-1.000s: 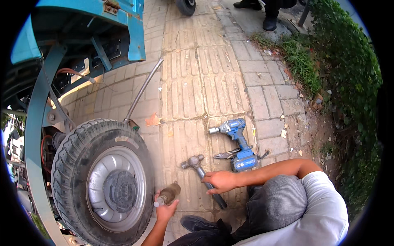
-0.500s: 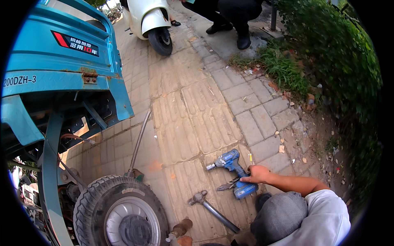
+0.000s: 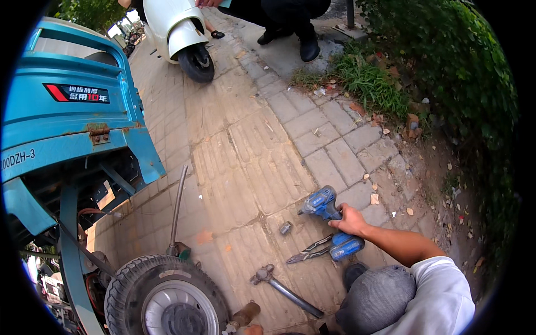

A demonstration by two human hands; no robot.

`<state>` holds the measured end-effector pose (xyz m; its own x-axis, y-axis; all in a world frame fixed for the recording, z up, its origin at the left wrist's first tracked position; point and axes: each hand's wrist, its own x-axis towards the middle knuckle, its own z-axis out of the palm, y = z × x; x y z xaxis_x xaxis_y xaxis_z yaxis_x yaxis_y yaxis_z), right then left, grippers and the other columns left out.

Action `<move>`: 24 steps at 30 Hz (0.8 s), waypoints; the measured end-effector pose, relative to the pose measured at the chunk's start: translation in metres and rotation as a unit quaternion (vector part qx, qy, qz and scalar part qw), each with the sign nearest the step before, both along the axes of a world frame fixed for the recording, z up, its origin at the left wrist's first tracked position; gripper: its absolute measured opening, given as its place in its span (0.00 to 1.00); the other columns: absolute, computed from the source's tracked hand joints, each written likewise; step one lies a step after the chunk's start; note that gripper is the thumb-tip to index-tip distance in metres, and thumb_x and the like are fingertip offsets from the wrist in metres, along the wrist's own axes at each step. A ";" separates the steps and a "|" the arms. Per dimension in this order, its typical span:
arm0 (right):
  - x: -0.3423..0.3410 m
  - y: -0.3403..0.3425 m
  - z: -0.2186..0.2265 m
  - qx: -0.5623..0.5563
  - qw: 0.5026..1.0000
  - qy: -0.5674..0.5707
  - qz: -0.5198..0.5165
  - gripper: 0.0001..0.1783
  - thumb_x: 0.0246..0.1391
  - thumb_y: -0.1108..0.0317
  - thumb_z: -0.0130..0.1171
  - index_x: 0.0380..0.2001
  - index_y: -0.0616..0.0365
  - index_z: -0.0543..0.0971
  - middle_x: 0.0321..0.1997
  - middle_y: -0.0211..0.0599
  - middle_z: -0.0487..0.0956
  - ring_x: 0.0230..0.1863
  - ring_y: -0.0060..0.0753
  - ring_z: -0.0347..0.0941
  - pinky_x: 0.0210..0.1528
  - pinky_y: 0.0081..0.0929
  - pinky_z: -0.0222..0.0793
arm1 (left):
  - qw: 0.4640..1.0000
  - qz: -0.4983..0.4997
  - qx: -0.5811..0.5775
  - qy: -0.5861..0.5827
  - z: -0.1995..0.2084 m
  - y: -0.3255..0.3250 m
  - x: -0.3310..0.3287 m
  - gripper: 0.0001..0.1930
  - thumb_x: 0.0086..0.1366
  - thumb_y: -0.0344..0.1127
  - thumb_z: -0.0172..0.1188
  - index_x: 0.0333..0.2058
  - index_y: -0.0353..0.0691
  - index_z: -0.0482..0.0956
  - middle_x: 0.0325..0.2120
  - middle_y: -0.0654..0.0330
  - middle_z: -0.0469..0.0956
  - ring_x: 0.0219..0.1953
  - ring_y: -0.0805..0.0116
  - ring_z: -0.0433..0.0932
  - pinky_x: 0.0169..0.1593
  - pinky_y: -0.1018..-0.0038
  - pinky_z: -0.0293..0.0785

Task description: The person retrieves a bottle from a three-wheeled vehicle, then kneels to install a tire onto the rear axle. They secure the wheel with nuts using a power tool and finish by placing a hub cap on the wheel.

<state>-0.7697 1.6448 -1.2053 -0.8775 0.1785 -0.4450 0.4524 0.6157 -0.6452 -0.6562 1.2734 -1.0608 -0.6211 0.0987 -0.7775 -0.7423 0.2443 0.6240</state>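
The right hand [image 3: 353, 219] was wrapped around the handle of a blue-and-black cordless impact wrench [image 3: 321, 202], fingers curled in. The left hand [image 3: 254, 330] was mostly cut off by my view's near edge, against a brownish cylindrical object [image 3: 245, 314]; I couldn't tell how far it had closed. I judged the step in hand to be gripping the wrench, and reckoned that a next move called for a firm hold and clearance over the dark metal pliers [image 3: 307, 254] just to its left. The wrench sat on the right, beyond the steel-headed hammer [image 3: 290, 294]; whether it was off the paving I couldn't tell. Its nose pointed left and slightly near, toward a short metal socket [image 3: 286, 228] lying apart. Its long axis, along the handle, ran from far left to near right, battery nearest.
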 end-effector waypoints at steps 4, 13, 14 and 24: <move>0.013 0.114 -0.012 0.014 0.979 0.096 -0.181 0.36 0.38 0.55 0.69 0.45 0.70 0.70 0.37 0.54 0.78 0.40 0.45 0.76 0.44 0.36 0.71 | 1.000 0.006 0.002 -0.011 -0.003 0.004 -0.005 0.20 0.65 0.43 0.57 0.48 0.34 0.74 0.41 0.55 0.76 0.41 0.64 0.74 0.47 0.67 0.70; 0.051 0.188 -0.012 0.389 0.910 0.106 -0.101 0.27 0.44 0.60 0.63 0.47 0.64 0.74 0.50 0.51 0.74 0.51 0.53 0.67 0.55 0.43 0.62 | 0.999 0.038 -0.004 -0.025 -0.002 0.011 -0.011 0.20 0.65 0.44 0.56 0.48 0.34 0.74 0.41 0.54 0.76 0.41 0.65 0.74 0.47 0.68 0.70; 0.051 0.183 -0.021 0.328 0.935 0.119 -0.067 0.26 0.43 0.59 0.63 0.46 0.61 0.75 0.53 0.48 0.71 0.56 0.50 0.63 0.58 0.43 0.58 | 0.999 0.039 -0.001 -0.023 0.000 0.013 -0.012 0.20 0.65 0.44 0.56 0.49 0.34 0.74 0.41 0.54 0.76 0.41 0.65 0.74 0.47 0.68 0.70; 0.013 0.022 -0.031 0.198 0.903 0.123 0.360 0.21 0.45 0.59 0.63 0.42 0.58 0.74 0.48 0.41 0.72 0.51 0.43 0.68 0.55 0.50 0.58 | 0.984 0.154 -0.036 -0.081 -0.002 -0.004 0.074 0.20 0.66 0.44 0.55 0.49 0.34 0.73 0.41 0.54 0.76 0.41 0.65 0.74 0.47 0.68 0.70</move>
<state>-0.7563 1.6671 -1.2359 -0.8937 -0.3748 -0.2468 -0.2837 0.8980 -0.3362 -0.5826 1.2693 -1.0631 -0.4803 -0.1348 -0.8667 -0.8763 0.0315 0.4807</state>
